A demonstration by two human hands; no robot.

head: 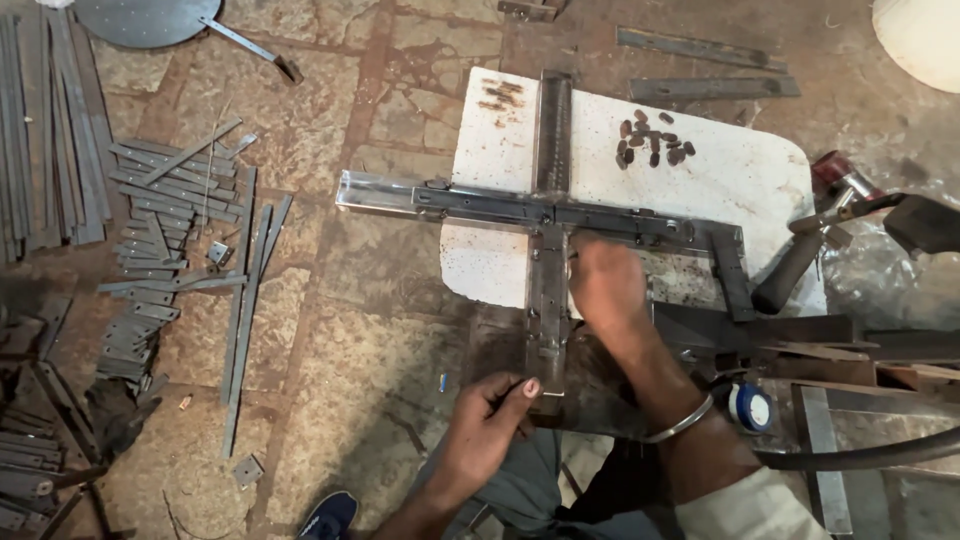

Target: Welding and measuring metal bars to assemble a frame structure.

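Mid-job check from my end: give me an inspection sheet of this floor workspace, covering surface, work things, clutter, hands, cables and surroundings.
Surface: white slab with worn, stained patches, lying on a stone floor.
Work things: metal cross frame, one long channel crossed by another, resting across the slab.
Clutter: small dark pieces heaped on the slab; flat metal strips piled on the floor at left; tape measure beside the right forearm.
Hands: left hand grips the near end of the upright channel; right hand presses down beside the crossing.
Cables: dark hose or cable curving at lower right.
Surroundings: round metal disc at top left; blue shoe at bottom edge.
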